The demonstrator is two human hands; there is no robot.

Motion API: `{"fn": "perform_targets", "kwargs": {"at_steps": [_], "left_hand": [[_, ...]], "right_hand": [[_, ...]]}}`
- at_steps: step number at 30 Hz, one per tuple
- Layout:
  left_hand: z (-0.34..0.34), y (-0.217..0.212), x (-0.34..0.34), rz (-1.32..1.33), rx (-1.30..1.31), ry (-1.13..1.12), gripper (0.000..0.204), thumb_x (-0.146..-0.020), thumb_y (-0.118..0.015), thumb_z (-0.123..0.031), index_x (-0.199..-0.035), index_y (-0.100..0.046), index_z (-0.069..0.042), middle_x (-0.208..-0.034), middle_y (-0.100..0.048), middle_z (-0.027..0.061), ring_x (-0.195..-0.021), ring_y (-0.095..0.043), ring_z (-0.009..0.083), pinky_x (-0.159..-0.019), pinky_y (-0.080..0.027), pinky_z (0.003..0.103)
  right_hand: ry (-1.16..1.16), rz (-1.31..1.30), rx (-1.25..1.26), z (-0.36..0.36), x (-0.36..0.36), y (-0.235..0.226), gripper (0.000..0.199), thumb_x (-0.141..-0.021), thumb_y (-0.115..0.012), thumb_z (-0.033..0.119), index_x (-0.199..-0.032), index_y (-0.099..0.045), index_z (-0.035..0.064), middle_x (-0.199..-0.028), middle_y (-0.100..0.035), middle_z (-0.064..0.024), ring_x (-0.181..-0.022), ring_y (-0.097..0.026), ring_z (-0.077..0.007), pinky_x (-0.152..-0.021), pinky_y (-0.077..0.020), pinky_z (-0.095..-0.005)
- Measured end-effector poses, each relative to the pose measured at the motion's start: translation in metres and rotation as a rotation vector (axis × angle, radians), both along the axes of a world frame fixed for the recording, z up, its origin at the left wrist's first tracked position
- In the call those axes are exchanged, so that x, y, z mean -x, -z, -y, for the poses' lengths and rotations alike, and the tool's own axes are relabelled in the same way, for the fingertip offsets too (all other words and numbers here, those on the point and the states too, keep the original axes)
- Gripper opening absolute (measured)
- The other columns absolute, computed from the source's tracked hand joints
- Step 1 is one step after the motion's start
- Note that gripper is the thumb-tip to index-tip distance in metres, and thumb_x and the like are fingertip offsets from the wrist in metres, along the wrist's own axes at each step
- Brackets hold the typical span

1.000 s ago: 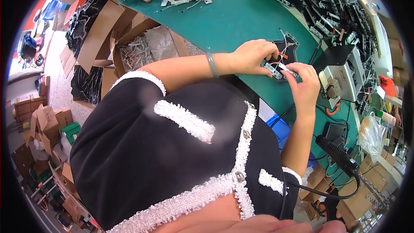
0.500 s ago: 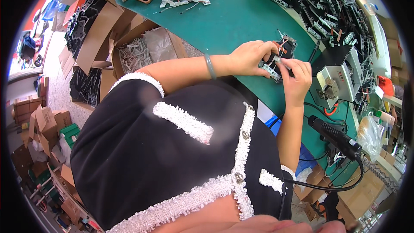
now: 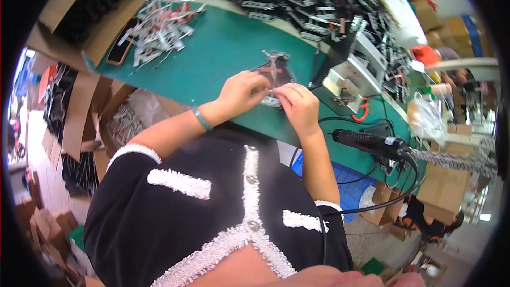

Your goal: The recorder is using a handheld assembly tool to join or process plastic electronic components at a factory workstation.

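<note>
My left hand (image 3: pixel 244 93) and right hand (image 3: pixel 300 107) nearly meet over the green worktop, fingertips close together. Between them thin light wires (image 3: pixel 273 69) run down from a flat black part (image 3: pixel 285 69), which lies on the worktop just beyond the fingers. A silver strip (image 3: pixel 271 101) shows below the fingertips. The right thumb and forefinger pinch the wires. My left fingers are curled and pressed together at the same spot; what they grip is hidden and blurred.
Silver strips with wires (image 3: pixel 159 29) lie heaped beside a phone (image 3: pixel 121 48) at left. Black parts (image 3: pixel 292 0) pile up along the back. At right stand a grey-white machine (image 3: pixel 345 87), an orange-red handle (image 3: pixel 364 110) and a corded black cylindrical tool (image 3: pixel 369 143). A cardboard box (image 3: pixel 114 98) sits left.
The whole view has swung, so the bench sits further left and lower in the picture. My hands stay together over the black part; the left fingers have drawn in toward the wires.
</note>
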State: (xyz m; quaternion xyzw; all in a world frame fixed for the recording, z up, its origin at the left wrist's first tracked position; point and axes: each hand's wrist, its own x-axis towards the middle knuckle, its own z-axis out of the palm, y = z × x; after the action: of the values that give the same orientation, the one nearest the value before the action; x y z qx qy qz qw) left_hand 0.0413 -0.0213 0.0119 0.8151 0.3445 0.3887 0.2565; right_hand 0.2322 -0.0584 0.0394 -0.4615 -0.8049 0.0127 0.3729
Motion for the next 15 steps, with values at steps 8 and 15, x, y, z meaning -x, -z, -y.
{"fn": "perform_targets", "kwargs": {"at_steps": [8,15], "left_hand": [[0.0032,-0.0077,-0.0054,-0.016,0.016,-0.055,0.02,-0.074,-0.071,-0.009,-0.092,-0.061,-0.009,-0.069,-0.056,0.0026,-0.066,-0.056,0.021,-0.06,-0.047,0.033],[0.0027,-0.0002,-0.0014,0.028,0.074,-0.067,0.03,-0.073,-0.074,-0.008,-0.099,-0.06,-0.007,-0.079,-0.058,0.006,-0.068,-0.058,0.0198,-0.063,-0.049,0.031]], "right_hand": [[0.036,0.054,-0.025,0.0032,0.0031,0.0026,0.013,-0.074,-0.071,0.01,-0.087,-0.068,0.0095,-0.082,-0.067,-0.0032,-0.076,-0.065,-0.0211,-0.067,-0.0517,-0.0328],[-0.069,0.023,0.014,0.0051,0.0033,-0.0011,0.017,-0.073,-0.071,0.004,-0.089,-0.07,0.0077,-0.084,-0.069,-0.007,-0.076,-0.066,-0.0242,-0.068,-0.0529,-0.0331]]}}
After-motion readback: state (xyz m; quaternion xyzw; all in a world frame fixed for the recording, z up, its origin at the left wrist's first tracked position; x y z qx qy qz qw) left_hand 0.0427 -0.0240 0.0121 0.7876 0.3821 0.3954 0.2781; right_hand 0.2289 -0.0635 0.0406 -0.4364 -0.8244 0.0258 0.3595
